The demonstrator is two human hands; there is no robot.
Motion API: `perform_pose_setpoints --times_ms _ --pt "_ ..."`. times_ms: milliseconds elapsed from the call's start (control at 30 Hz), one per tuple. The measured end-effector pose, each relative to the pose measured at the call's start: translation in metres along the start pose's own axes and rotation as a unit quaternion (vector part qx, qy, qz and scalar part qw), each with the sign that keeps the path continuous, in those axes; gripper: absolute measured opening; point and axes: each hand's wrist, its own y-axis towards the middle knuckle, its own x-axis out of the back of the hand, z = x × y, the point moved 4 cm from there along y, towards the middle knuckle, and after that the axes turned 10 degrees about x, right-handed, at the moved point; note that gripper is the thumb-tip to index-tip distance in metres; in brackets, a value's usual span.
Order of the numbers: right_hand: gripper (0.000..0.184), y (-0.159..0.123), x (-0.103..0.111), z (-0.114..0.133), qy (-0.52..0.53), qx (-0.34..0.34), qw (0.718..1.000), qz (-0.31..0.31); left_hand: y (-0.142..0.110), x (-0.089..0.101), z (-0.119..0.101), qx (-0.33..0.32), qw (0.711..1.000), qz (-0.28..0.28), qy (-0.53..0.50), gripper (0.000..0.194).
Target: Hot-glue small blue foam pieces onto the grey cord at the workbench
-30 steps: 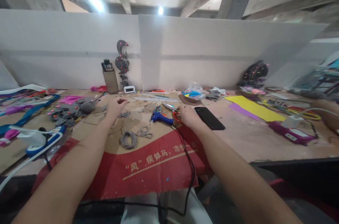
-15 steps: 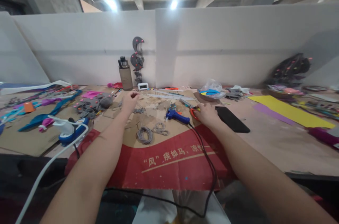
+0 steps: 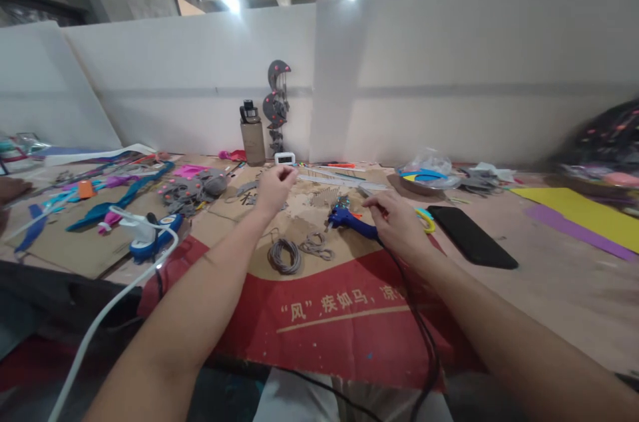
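Far left, a co-worker's hand (image 3: 14,189) showed at the edge of the view! Then came a jumble of colour: an orange cap (image 3: 86,190) among strips and scraps, a long teal strip (image 3: 120,201) slanting past it, and a blue power strip (image 3: 158,235) with a white plug (image 3: 137,229) in it. Just behind lay grey pieces (image 3: 192,192) dotted with pink, and at the back of the bench (image 3: 549,295) stood a bottle (image 3: 253,142), upright, with a dark crescent ornament (image 3: 276,108) and a little white clock (image 3: 284,158) beside it.

Into the middle, and there was the left hand (image 3: 276,188), above the cardboard (image 3: 349,342), fingers curled in and thumb close to the fingertips; whether they pinched anything thin, you could not tell. Nearer the front lay a round coil of grey cord (image 3: 284,256), a looser bundle of cord (image 3: 317,246) just to its right. Next up, the blue glue gun (image 3: 352,220), on its side, black cable trailing off the front!

Its rear end met the outline of the right hand (image 3: 397,221), contact unclear; those fingers were bent, tips gathered near the thumb, any hold impossible to make out. A yellow handle (image 3: 426,221) peeked out beyond, then a black phone (image 3: 472,235) lying flat, and last, purple (image 3: 582,229) and yellow sheets (image 3: 584,209).
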Motion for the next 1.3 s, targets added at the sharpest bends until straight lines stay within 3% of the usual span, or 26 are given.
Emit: perform_pose_setpoints --times_ms 67,167,367,467,600,767,1000,1100,1300 --pt "0.021 0.000 -0.001 0.000 0.018 -0.002 1.000 0.000 -0.013 -0.017 -0.005 -0.044 0.995 0.065 0.067 0.017" --pt "0.022 0.000 -0.002 0.002 0.036 -0.013 0.999 0.006 -0.033 -0.039 -0.017 -0.143 0.964 0.164 0.150 0.014" --pt "0.027 -0.003 -0.010 -0.012 -0.022 -0.024 0.999 0.035 -0.039 -0.036 -0.029 -0.177 0.964 0.143 0.141 0.017" --pt "0.035 -0.006 -0.018 -0.026 -0.080 -0.022 0.992 0.093 -0.038 -0.036 -0.025 -0.181 0.960 0.153 0.150 0.017" --pt "0.026 -0.010 -0.033 -0.033 -0.081 -0.032 0.976 0.199 -0.041 -0.042 -0.022 -0.178 0.956 0.177 0.153 0.016" --pt "0.026 -0.004 -0.040 -0.026 -0.059 -0.005 0.972 0.227 -0.050 -0.046 -0.033 -0.221 0.940 0.210 0.152 0.014" --pt "0.034 0.010 -0.039 -0.020 -0.101 0.044 0.984 0.138 -0.050 -0.042 -0.044 -0.236 0.936 0.203 0.163 0.015" --pt "0.032 0.007 -0.043 -0.016 -0.111 0.071 0.980 0.151 -0.043 -0.036 -0.043 -0.235 0.938 0.184 0.176 0.015" --pt "0.028 -0.001 -0.036 -0.023 -0.041 0.100 0.985 0.133 -0.016 -0.002 -0.039 -0.137 0.977 0.051 0.154 0.017"
